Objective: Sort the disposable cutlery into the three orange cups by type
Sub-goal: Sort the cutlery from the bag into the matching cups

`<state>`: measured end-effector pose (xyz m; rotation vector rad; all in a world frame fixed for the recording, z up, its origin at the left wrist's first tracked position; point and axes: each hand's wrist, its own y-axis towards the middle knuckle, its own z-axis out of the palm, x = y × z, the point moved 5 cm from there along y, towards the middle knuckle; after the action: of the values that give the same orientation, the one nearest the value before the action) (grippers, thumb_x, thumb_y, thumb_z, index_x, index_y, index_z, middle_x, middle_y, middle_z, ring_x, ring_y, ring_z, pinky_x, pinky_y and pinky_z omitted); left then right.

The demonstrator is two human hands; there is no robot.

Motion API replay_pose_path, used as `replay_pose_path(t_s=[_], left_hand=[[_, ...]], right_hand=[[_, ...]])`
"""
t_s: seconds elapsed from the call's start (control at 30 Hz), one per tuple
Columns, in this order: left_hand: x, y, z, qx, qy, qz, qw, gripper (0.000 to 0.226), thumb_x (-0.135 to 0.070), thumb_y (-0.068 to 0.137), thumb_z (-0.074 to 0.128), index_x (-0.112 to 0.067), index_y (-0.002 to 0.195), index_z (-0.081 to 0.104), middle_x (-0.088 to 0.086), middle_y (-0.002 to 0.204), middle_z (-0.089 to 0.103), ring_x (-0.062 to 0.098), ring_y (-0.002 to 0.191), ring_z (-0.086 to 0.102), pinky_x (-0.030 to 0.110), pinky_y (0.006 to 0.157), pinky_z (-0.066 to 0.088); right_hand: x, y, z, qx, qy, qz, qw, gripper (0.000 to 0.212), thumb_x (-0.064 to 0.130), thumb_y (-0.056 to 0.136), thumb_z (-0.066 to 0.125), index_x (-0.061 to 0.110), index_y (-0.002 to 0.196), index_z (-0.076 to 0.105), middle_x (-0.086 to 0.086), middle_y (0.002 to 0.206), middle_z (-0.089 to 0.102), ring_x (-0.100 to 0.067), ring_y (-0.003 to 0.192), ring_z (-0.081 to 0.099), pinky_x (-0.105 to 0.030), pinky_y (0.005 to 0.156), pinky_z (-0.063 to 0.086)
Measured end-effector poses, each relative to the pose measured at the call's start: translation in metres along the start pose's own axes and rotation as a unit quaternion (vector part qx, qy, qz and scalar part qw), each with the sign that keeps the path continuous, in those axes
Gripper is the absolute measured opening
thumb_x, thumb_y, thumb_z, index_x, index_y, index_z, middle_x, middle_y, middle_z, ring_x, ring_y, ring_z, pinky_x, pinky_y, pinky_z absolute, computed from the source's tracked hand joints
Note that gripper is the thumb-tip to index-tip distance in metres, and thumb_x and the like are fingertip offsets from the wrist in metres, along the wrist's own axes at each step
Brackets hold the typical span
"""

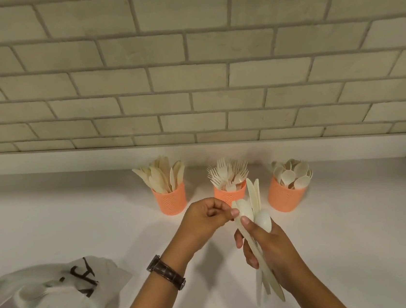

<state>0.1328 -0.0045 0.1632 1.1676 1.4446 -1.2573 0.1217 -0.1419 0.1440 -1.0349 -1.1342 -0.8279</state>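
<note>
Far left on the white counter [344, 226] lies a crumpled plastic bag [49, 298] with dark lettering. A person's left arm, wearing a brown-strapped wristwatch [166, 272], reaches in from below.

Three orange cups stand in a row near the brick wall [187, 67]. The left cup [173, 200] holds knives [161, 176] standing upright, blades up and fanned out.

The left hand [204, 219] hovers in front of the gap between the left and middle cups. Its fingers are curled, and thumb and forefinger pinch the left edge of a spoon [243, 210] at the top of a bundle.

The middle cup [229, 197] holds forks [228, 172], tines up.

Just in front of it is the bundle of cutlery [250, 194], held above the counter. Its long axis runs near-to-far, handles toward the person and tips toward the wall. Two knife blades poke out on top, crossing the middle cup's rim in this view, with spoon bowls lower down.

The right hand [271, 250] grips the bundle around its middle, fingers wrapped round and the thumb pressed on the front.

The right cup [286, 196] holds spoons [293, 175], bowls up.
</note>
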Motion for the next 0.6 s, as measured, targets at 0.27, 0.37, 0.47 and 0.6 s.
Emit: replay_pose_path(t_s=[0.27,0.37,0.47,0.6], left_hand=[[-0.022,0.009,-0.082,-0.202,-0.054,0.053,0.976,0.008,-0.016,0.086,0.063,-0.019,0.079,0.060,-0.013,0.056,0.064,-0.002,0.047,0.051,0.015,0.054,0.041],[-0.042,-0.004,-0.131,-0.369,-0.019,0.168,0.914,0.012,-0.017,0.087,0.062,-0.022,0.078,0.056,-0.011,0.069,0.063,-0.007,0.053,0.053,0.006,0.057,0.042],[-0.044,-0.010,-0.149,-0.450,0.098,0.201,0.865,0.011,-0.027,0.088,0.062,-0.020,0.086,0.054,-0.015,0.076,0.058,-0.007,0.063,0.053,0.004,0.061,0.039],[-0.019,0.012,-0.142,-0.435,0.184,0.190,0.861,0.010,-0.025,0.086,0.064,-0.019,0.085,0.056,-0.011,0.076,0.060,0.010,0.069,0.055,0.023,0.065,0.044]], right_hand=[[-0.007,0.003,-0.009,-0.034,0.010,0.027,0.999,0.030,0.029,0.095,0.050,0.000,0.101,0.054,-0.010,0.063,0.064,-0.018,0.035,0.046,-0.026,0.041,0.042],[-0.013,0.004,-0.014,-0.046,0.006,0.030,0.998,0.036,0.028,0.095,0.050,-0.005,0.110,0.051,-0.005,0.056,0.063,-0.016,0.033,0.046,-0.024,0.039,0.042],[-0.016,0.005,-0.015,-0.050,-0.001,0.035,0.998,0.040,0.029,0.095,0.050,-0.008,0.110,0.051,-0.004,0.054,0.062,-0.016,0.033,0.045,-0.024,0.039,0.042],[-0.013,0.007,-0.009,-0.042,-0.003,0.030,0.999,0.033,0.029,0.095,0.050,-0.002,0.108,0.050,-0.006,0.062,0.065,-0.016,0.033,0.045,-0.025,0.039,0.041]])
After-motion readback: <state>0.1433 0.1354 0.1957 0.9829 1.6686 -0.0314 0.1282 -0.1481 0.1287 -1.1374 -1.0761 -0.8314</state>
